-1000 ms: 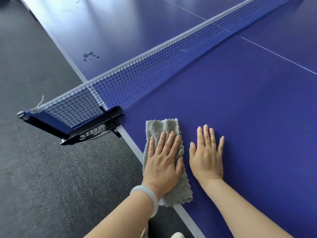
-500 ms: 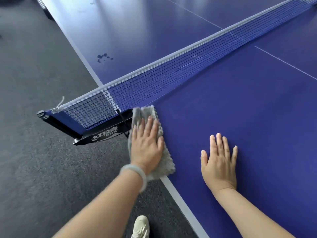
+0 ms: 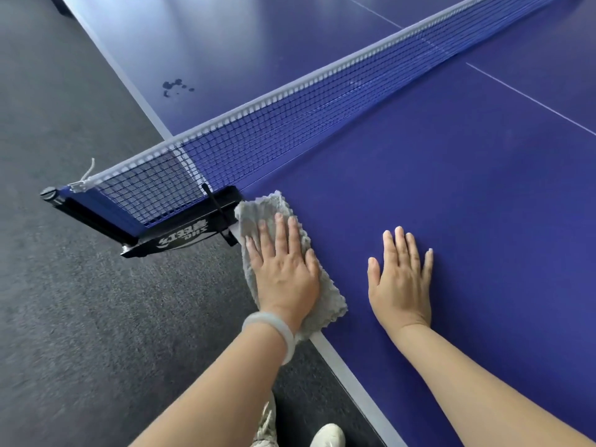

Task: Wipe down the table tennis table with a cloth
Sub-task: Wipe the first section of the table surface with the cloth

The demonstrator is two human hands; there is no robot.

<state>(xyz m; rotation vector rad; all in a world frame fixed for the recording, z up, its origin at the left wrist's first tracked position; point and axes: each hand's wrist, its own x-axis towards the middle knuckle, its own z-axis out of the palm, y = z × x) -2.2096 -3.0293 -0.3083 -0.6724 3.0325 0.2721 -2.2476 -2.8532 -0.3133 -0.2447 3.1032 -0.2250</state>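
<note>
Cloth [image 3: 259, 217] lies flat on the near half of the table tennis table [image 3: 451, 195], tucked into the corner where the white side edge [image 3: 342, 359] meets the net clamp [image 3: 180, 237]. Its far end touches the black bracket and its near end laps over the edge line. The person's left hand [image 3: 283, 275] lies spread on top of it, fingers straight, palm pressing, nothing curled or pinched. The right hand [image 3: 401, 285] is planted flat on bare blue surface just beside, fingers extended, holding nothing; it looks like a brace. The cloth is a grey, nubbly, folded microfibre sort: soft, light and limp, so it will likely bunch or roll if pushed from one end only. The best hold is a flat palm across its middle, as here, or a pinch at a folded edge to lift and refold it. The tabletop looks smooth and hard, so the cloth should glide easily. The net [image 3: 290, 124] is one to watch, since its mesh could snag the pile. Beyond it, dark splotches [image 3: 175, 87] sit on the far half near its side edge, work not yet done by the look of it.
</note>
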